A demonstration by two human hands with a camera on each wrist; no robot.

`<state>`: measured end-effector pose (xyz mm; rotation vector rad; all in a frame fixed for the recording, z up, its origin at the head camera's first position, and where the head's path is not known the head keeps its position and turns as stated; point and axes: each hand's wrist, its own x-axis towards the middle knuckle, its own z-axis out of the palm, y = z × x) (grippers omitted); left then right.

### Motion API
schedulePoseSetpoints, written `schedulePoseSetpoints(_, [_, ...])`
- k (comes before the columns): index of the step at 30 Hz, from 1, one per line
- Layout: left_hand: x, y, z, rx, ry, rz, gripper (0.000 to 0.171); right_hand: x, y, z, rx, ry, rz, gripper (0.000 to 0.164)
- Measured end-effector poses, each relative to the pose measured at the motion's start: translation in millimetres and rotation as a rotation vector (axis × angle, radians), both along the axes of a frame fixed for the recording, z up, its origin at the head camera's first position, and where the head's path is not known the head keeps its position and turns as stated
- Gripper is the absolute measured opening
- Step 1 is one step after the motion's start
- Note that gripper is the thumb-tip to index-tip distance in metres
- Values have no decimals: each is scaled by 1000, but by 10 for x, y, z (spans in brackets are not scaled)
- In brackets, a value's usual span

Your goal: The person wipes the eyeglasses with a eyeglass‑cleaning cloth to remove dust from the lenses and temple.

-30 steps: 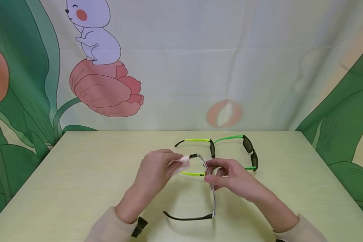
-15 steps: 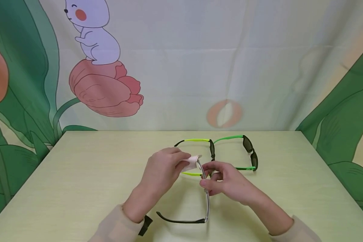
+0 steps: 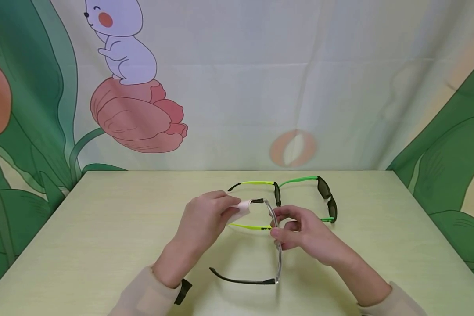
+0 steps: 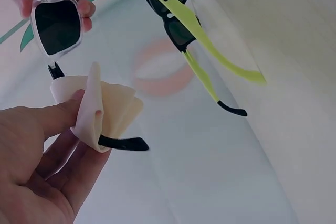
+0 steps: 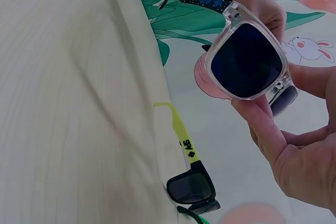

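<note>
A pair of sunglasses with a clear frame (image 3: 280, 261), dark lenses and black temples is held up over the table. My right hand (image 3: 314, 237) grips it around the bridge; the right wrist view shows thumb and fingers on the frame beside a dark lens (image 5: 247, 61). My left hand (image 3: 203, 224) pinches a pale cloth (image 4: 115, 100) folded around the far temple. In the left wrist view the black temple tip (image 4: 126, 144) sticks out of the cloth. The near temple (image 3: 242, 281) extends leftward, unfolded.
Behind the hands, sunglasses with yellow temples (image 3: 256, 183) lie on the pale table (image 3: 102, 219), partly hidden by the hands and held pair. Sunglasses with green temples (image 3: 300, 180) stand to their right. A printed curtain (image 3: 237, 87) hangs along the table's back edge.
The left hand with the cloth moved right along the temple to the hinge, then back left, baring the temple near the hinge. The held sunglasses shifted slightly left, then right again.
</note>
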<state>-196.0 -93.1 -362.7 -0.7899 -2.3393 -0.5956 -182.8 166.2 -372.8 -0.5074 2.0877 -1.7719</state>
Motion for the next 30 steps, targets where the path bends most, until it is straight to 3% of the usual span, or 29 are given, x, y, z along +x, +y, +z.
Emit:
schedulePoseSetpoints(17, [-22,-195,-48,72,-24,27,16,-33,136,50,-52,28,-68,52])
schedulePoseSetpoints(24, [-23,-209,-47,45,4,53,14,-55,101,21,-43,43,-90,51])
schedulePoseSetpoints(30, [-23,-183,-55,20,45,29,17,-59,47,-20,-30,38,-86,52])
